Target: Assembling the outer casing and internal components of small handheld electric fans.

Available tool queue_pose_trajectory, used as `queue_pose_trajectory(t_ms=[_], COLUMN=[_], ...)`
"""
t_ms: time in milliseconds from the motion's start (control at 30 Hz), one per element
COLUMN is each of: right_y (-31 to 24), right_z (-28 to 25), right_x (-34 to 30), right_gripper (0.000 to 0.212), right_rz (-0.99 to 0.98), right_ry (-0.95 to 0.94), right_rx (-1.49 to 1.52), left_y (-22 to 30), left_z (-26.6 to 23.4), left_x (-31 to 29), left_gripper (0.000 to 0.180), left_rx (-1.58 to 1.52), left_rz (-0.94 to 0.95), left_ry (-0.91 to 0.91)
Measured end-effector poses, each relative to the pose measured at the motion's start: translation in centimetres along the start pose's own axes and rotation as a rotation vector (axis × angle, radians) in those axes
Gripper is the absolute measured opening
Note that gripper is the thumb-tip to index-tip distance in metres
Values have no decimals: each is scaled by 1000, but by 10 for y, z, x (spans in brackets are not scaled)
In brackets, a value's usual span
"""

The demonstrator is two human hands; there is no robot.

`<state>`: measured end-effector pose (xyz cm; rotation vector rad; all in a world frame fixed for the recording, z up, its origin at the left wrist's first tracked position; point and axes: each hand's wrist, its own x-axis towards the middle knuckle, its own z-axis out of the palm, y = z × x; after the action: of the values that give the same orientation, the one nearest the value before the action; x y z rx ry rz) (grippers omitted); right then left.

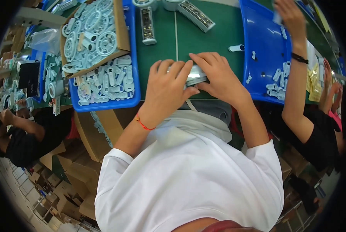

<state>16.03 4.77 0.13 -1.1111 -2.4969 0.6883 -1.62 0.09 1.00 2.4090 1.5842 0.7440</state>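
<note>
Here, green surface [204,34]: both hands, left hand [167,91] and right hand [217,77], closed around one small grey part [195,76]; blue trays [107,103] of white pieces alongside; cardboard boxes [74,170] on floor.

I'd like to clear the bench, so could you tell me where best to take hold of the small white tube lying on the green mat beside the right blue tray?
Grip the small white tube across its middle, coming straight down from above. It lies flat on the green mat, its long sides free. The right blue tray crowds its right end, so an endwise pinch looks awkward. The right hand is nearest.
</note>
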Motion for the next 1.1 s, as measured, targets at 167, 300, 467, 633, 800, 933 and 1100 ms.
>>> queue_pose_trajectory(t_ms=[167, 300, 467, 633, 800, 933, 1100], right_y=[12, 14, 16, 9, -9, -15, -16], right_z=[-3, 3, 6, 0, 2, -7, -52], right_x=[-13, -13, -13, -20, -23, -14, -20], right_gripper=[59, 57, 56, 55, 49, 52, 36], right_rz=[-57, -56, -96, -4, 320, 362, 271], right_ry=[62, 100, 165, 221, 245, 215, 226], right_rx=[150, 140, 119, 145, 1066, 997, 278], left_y=[18, 14, 7, 13, 14, 17, 20], left_z=[8, 18, 19, 4, 20, 27, 27], left_x=[6, 6, 5, 7, 11, 35, 38], left_gripper=[52, 50, 50, 58, 73, 58, 48], left_rx=[229, 186, 49, 129, -1467, -1599, -1560], left_rz=[8, -27, -38, -36, -470, -461, -455], left_ry=[-54, -6, 0, 292, 192, 83, 69])
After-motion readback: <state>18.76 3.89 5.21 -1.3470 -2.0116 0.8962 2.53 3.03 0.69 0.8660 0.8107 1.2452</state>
